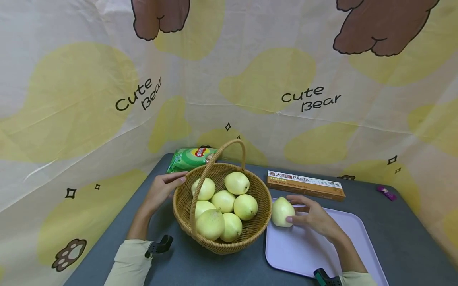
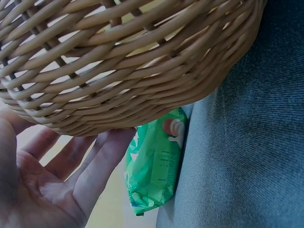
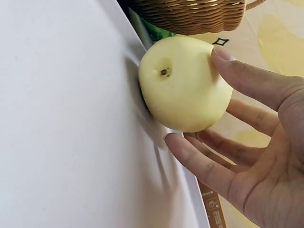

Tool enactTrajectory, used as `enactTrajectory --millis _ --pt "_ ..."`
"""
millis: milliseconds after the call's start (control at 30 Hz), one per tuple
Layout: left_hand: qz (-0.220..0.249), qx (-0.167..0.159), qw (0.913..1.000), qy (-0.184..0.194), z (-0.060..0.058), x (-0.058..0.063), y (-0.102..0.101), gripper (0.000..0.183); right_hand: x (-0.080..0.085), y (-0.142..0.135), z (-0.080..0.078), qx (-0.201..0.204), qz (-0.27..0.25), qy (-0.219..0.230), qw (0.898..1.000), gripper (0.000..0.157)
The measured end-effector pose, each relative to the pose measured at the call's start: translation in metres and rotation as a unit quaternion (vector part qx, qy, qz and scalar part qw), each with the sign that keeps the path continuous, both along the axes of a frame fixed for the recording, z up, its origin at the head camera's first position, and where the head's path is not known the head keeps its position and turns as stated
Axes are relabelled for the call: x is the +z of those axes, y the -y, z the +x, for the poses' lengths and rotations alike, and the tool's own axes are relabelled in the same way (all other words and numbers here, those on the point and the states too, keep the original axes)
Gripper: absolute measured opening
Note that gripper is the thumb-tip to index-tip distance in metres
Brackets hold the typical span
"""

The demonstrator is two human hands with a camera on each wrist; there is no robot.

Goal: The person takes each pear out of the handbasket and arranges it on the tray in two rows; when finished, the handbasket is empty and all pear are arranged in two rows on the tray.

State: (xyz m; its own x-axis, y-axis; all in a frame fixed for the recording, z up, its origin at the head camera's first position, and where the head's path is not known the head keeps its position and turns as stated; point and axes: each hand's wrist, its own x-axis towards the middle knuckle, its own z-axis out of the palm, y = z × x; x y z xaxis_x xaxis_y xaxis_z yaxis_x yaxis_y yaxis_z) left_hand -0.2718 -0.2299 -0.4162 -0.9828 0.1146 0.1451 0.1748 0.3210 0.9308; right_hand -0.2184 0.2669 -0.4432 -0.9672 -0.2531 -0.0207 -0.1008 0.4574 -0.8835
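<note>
A round wicker basket (image 1: pixel 222 248) with an arched handle stands on the table, with several pale yellow-green pears (image 1: pixel 223 201) heaped inside. Against its left side, my left hand (image 1: pixel 162 190) touches the weave near the rim with loosely extended fingers; the left wrist view shows the fingertips (image 2: pixel 124 135) at the wicker wall. To the right of the basket, my right hand (image 1: pixel 313 216) holds one pear (image 1: pixel 282 212) between thumb and fingers. This pear is at the left end of a pale lilac tray (image 1: pixel 297 254), close beside the basket; its blossom end faces the right wrist camera.
A green snack bag (image 1: pixel 189 159) lies behind the basket on the left. The brown and white pasta box (image 1: pixel 305 185) is behind the tray, and a small purple packet (image 1: pixel 386 193) sits at the far right. A printed cloth (image 1: pixel 250 131) hangs behind the table.
</note>
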Motion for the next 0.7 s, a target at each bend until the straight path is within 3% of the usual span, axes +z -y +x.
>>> enactTrajectory --millis 700 --pt "-0.005 0.003 1.0000 0.005 0.0015 0.0016 0.0006 0.042 -0.0031 0.0008 -0.0016 0.015 -0.020 0.007 1.000 0.070"
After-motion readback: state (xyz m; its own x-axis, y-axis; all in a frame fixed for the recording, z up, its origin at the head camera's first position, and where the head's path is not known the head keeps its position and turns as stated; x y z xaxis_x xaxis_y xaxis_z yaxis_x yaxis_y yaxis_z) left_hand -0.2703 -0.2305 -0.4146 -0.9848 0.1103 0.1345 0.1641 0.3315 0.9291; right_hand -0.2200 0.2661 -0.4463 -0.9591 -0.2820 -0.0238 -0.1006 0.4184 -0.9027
